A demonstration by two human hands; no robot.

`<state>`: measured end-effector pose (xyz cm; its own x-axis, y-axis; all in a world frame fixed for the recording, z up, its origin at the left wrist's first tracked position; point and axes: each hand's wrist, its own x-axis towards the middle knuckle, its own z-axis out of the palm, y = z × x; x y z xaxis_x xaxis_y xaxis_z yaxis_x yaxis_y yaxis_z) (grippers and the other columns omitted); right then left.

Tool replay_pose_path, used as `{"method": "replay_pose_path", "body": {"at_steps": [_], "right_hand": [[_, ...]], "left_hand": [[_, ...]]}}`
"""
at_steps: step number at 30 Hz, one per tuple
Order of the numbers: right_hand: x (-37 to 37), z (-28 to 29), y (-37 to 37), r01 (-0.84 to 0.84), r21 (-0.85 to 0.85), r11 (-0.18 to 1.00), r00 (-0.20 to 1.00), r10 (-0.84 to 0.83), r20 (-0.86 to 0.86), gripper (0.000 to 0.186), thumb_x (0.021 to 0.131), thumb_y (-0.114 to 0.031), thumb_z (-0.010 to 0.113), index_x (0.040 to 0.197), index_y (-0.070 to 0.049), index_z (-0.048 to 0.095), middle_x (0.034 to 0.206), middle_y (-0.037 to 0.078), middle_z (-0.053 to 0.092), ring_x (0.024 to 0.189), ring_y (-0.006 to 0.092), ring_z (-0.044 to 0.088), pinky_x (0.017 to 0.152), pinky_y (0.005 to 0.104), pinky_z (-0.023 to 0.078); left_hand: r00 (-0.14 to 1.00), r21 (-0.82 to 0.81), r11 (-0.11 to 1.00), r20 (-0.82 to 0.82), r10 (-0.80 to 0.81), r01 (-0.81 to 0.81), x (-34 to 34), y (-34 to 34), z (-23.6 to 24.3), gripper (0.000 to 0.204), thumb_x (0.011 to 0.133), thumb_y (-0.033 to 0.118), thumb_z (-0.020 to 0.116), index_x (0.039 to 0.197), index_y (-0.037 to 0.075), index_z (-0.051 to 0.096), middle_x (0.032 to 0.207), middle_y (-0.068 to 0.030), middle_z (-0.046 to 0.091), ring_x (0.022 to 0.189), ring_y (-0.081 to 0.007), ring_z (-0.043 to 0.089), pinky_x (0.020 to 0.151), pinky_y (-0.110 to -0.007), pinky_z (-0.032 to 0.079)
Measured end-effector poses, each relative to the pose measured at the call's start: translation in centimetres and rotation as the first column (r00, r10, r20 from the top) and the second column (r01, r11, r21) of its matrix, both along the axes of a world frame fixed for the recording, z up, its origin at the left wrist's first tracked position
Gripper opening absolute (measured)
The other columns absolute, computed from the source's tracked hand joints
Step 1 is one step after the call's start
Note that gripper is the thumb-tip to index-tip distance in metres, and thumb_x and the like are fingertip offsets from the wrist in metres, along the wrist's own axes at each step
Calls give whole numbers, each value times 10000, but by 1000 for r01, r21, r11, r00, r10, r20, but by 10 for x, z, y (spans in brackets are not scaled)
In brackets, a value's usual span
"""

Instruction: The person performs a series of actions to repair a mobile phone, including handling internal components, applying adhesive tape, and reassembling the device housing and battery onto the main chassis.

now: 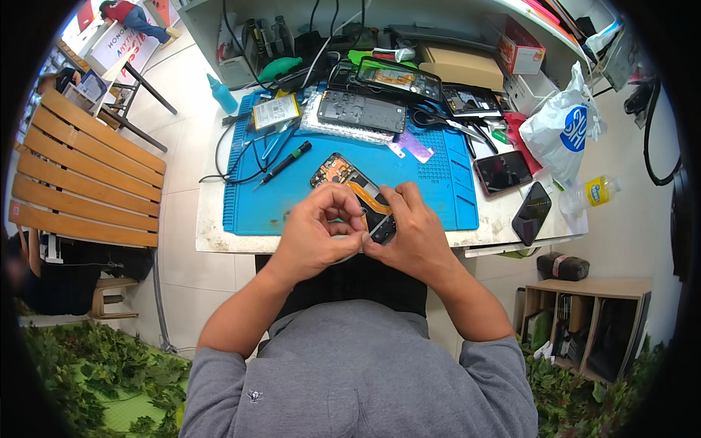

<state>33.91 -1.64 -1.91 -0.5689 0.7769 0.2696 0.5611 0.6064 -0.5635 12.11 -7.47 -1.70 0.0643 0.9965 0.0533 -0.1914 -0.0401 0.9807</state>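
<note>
An opened phone (334,169), with exposed boards and an orange flex cable (371,197), is held at an angle over the front of the blue repair mat (270,206). My right hand (409,237) grips its lower right, thumb at the bottom end. My left hand (323,233) has curled fingers pinched at the phone's lower-left edge; what lies between the fingertips is hidden. A screwdriver (283,165) lies left of the phone. Behind are a battery (275,112), a black phone frame (358,111) on bubble wrap and a purple film piece (416,147).
Two phones (502,172) (531,214), a white bag (555,131) and a bottle (593,196) are at the right. A squeeze bottle (223,93), cables and tools line the back. A slatted wooden chair (87,175) stands left, a small shelf (584,325) right. People are at far left.
</note>
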Motion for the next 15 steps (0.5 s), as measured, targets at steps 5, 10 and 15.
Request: {"method": "replay_pose_path", "body": {"at_steps": [5,10,15], "right_hand": [[1,-7,2,-6,12,1000,1000,6,10,855,766,-326,975,1428,98,638,1282,234,619,1071,431,748,894,495,647],[0,-10,3,10,97,995,1000,-12,16,855,737,-359,983,1386,102,673,1222,224,645,1067,400,725,904,484,624],[0,-10,5,-1,155,988,999,-5,38,817,739,-361,967,1361,95,696,1186,213,658,1082,384,681,931,476,592]], "left_hand": [[979,51,996,-191,75,-66,17,-12,-11,334,892,-155,839,1112,35,674,1310,-77,592,1058,-112,731,919,-258,687],[938,139,981,-300,173,-137,13,-10,-8,388,913,-83,860,1265,18,733,1325,-105,686,1042,-130,756,911,-274,675],[723,247,969,-668,179,-12,7,-10,2,506,909,118,921,1370,7,746,1179,-131,797,993,-228,770,910,-357,640]]}}
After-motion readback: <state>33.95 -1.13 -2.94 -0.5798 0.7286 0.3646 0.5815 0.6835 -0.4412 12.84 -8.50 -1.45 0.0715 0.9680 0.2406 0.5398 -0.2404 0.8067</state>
